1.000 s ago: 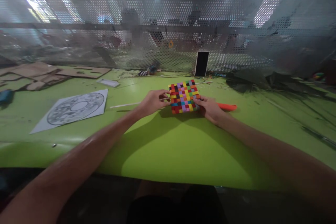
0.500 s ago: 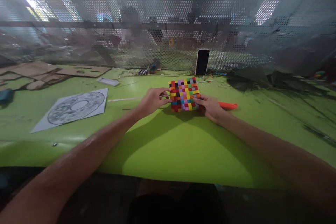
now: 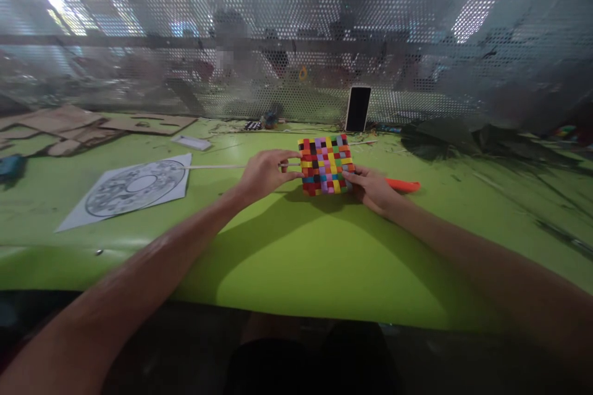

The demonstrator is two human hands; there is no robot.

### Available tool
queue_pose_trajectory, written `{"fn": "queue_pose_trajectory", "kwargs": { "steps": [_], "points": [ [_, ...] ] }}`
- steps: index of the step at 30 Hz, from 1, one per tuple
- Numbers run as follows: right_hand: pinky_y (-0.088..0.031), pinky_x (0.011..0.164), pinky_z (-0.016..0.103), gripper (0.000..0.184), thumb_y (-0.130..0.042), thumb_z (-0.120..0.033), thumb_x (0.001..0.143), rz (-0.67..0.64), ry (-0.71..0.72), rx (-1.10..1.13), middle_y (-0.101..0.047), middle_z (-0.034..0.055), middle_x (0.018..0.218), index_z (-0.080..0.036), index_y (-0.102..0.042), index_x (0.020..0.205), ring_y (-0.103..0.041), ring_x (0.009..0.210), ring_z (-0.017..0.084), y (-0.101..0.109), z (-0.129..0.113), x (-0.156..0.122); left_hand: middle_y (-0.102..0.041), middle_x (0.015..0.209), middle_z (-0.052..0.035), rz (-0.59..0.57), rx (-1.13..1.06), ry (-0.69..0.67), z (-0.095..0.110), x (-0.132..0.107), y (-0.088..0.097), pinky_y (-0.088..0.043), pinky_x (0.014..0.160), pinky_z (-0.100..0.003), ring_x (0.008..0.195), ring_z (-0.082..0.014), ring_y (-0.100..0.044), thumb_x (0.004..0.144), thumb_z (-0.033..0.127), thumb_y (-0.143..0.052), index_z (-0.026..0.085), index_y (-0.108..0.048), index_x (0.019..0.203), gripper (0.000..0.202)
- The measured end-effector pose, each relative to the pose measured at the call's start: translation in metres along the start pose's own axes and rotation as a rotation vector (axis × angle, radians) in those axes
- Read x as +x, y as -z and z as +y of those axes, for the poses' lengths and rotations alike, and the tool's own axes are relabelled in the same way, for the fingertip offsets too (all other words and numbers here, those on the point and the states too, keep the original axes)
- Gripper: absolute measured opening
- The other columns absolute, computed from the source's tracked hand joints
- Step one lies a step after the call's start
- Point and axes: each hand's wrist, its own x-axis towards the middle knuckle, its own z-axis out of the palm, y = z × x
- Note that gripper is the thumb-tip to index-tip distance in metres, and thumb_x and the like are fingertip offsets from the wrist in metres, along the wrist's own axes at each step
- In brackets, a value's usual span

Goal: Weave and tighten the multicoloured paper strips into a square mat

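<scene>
A small square mat (image 3: 326, 165) woven from many-coloured strips is held up above the green table, tilted toward me. My right hand (image 3: 370, 188) grips its lower right edge, thumb on the front face and fingers behind. At the left edge, the thumb and forefinger of my left hand (image 3: 266, 173) are closed against the weave, one above the other. A thin pale strip (image 3: 215, 166) runs from over the printed paper, behind my left hand, toward the mat; its far end is hidden. Just beyond my right hand lies an orange object (image 3: 403, 186), partly covered.
A paper with a printed ring pattern (image 3: 134, 188) lies at left, with cardboard pieces (image 3: 65, 126) behind it. A phone-like slab (image 3: 358, 109) leans against the perforated screen (image 3: 306, 43). Dark leaves (image 3: 472, 139) and thin stems (image 3: 563, 234) lie at right. The table's front edge (image 3: 306, 315) is near me.
The pale strip has shifted up and left, so it now reaches the printed paper. My left hand has moved very slightly. The mat and my right hand stay nearly in place.
</scene>
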Motion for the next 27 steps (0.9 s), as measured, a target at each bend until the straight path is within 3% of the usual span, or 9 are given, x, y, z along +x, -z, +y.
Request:
{"fn": "queue_pose_trajectory", "kwargs": {
  "steps": [12, 18, 21, 27],
  "points": [
    [-0.061, 0.095, 0.036, 0.011, -0.071, -0.015, 0.089, -0.063, 0.031, -0.010, -0.079, 0.0069, 0.107, -0.019, -0.077, 0.097, -0.075, 0.093, 0.018, 0.009, 0.006, 0.006, -0.065, 0.069, -0.0003, 0.007, 0.148, -0.011, 0.010, 0.000, 0.009, -0.032, 0.054, -0.024, 0.057, -0.0126, -0.051, 0.081, 0.054, -0.078, 0.025, -0.076, 0.120, 0.049],
    [-0.060, 0.098, 0.034, 0.015, -0.067, -0.008, 0.089, -0.022, 0.018, 0.000, -0.079, 0.0061, 0.105, -0.019, -0.078, 0.091, -0.074, 0.094, 0.016, 0.004, 0.000, 0.000, -0.067, 0.068, -0.0008, 0.051, 0.125, -0.041, 0.008, 0.001, 0.015, -0.034, 0.056, -0.025, 0.059, -0.0132, -0.054, 0.079, 0.051, -0.081, 0.025, -0.078, 0.118, 0.047],
    [-0.059, 0.100, 0.036, 0.015, -0.068, -0.008, 0.089, -0.019, 0.016, -0.010, -0.079, 0.0067, 0.105, -0.019, -0.078, 0.093, -0.074, 0.095, 0.017, 0.003, -0.001, -0.002, -0.066, 0.067, -0.0007, 0.014, 0.102, -0.056, 0.002, 0.003, 0.018, -0.036, 0.056, -0.025, 0.058, -0.0127, -0.052, 0.080, 0.051, -0.080, 0.025, -0.077, 0.119, 0.048],
    [-0.056, 0.105, 0.043, 0.014, -0.069, -0.011, 0.089, -0.022, 0.002, -0.025, -0.078, 0.0078, 0.112, -0.019, -0.078, 0.096, -0.072, 0.107, 0.021, 0.004, -0.001, -0.003, -0.071, 0.082, -0.0060, -0.054, -0.018, -0.195, -0.007, 0.004, 0.015, -0.047, 0.066, -0.027, 0.066, -0.0137, -0.058, 0.094, 0.035, -0.068, 0.016, -0.073, 0.123, 0.035]
  ]
}}
